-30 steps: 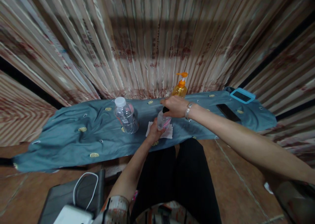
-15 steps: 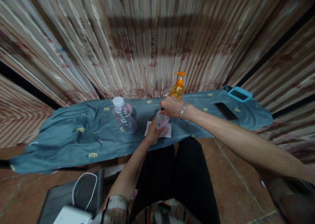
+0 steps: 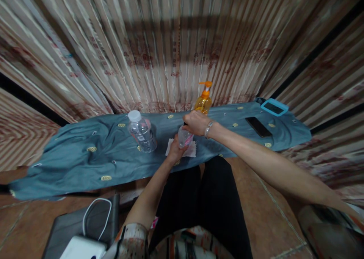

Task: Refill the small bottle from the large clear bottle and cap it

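My left hand (image 3: 176,149) is wrapped round the lower side of a small clear container with pink markings (image 3: 186,136), which stands slightly tilted over a white cloth or tissue (image 3: 192,149). At the container's top my right hand (image 3: 196,122) is closed, with a bit of something dark showing under its fingers; what it grips is mostly hidden. Just behind that hand stands a pump bottle (image 3: 203,102) of yellow liquid with an orange pump head. To the left is a large clear plastic bottle (image 3: 144,134) with a white cap.
A blue-green cloth with yellow prints (image 3: 74,164) covers the narrow table. At its right lie a black phone (image 3: 258,126) and a light-blue framed device (image 3: 274,107). Pleated curtains (image 3: 159,43) hang behind. At lower left, a white box (image 3: 82,248) with a cable rests on a dark seat (image 3: 65,225).
The view has shifted slightly. Both hands keep their places on the small container, the right one still closed at its top.
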`<state>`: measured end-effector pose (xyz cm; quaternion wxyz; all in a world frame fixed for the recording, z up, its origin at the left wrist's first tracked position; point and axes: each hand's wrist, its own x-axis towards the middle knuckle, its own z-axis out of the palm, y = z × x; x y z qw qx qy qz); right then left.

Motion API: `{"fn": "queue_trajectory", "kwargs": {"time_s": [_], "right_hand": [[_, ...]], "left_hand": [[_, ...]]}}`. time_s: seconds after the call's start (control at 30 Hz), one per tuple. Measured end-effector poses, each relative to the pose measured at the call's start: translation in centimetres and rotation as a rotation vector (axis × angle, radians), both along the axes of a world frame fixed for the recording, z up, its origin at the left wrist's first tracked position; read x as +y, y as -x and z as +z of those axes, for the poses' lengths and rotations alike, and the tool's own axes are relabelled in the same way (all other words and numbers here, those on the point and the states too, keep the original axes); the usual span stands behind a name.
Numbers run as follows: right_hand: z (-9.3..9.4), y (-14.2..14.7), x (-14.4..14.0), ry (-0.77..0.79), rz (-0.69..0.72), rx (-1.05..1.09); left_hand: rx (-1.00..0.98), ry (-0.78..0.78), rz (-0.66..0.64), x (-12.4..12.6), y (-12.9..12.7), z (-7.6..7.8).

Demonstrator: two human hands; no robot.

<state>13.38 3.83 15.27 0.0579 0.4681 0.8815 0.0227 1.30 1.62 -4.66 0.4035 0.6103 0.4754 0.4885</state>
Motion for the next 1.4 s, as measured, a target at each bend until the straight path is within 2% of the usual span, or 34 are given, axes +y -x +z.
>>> {"fn": "queue_trajectory", "kwargs": {"time_s": [0.2,0.3,0.43,0.57,0.63,0.7,0.87,1.1,1.23,1.4], "right_hand": [[-0.5,-1.2,0.0,0.018,-0.094,0.207],[-2.1,-3.3,-1.1,0.001,-0.182,0.342],[-7.3,-5.6,-3.6,0.005,-0.347,0.435],[-13.2,-5.2,-5.6,0.057,-0.426,0.460],[-15.2,-4.2,-6.0,0.085,-0.434,0.472],[-16.3,-3.4,-5.9,0.110,-0.444,0.483],[-17.2,-2.4,-4.9,0.196,-0.473,0.497],[-16.9,-2.9,-4.0,0.310,-0.535,0.529],[-16.5,-4.1,-4.2,0.329,-0.594,0.613],[-16.1,-7.4,-4.5,0.322,-0.726,0.810]], "left_hand": [[-0.005,0.014,-0.008,0.0,0.2,0.3],[-0.023,0.027,-0.002,0.0,0.1,0.3],[-0.011,0.025,0.001,-0.1,0.0,0.6],[0.014,0.037,0.028,-0.3,0.0,1.5],[0.008,0.042,0.051,-0.3,-0.1,1.9],[0.007,0.059,0.078,-0.3,-0.2,2.3],[0.022,0.087,0.124,-0.1,-0.6,2.6],[0.081,0.058,0.164,-0.1,0.0,2.7],[0.070,0.051,0.169,-0.3,0.4,2.7],[0.002,0.075,0.158,-0.4,0.3,2.5]]}}
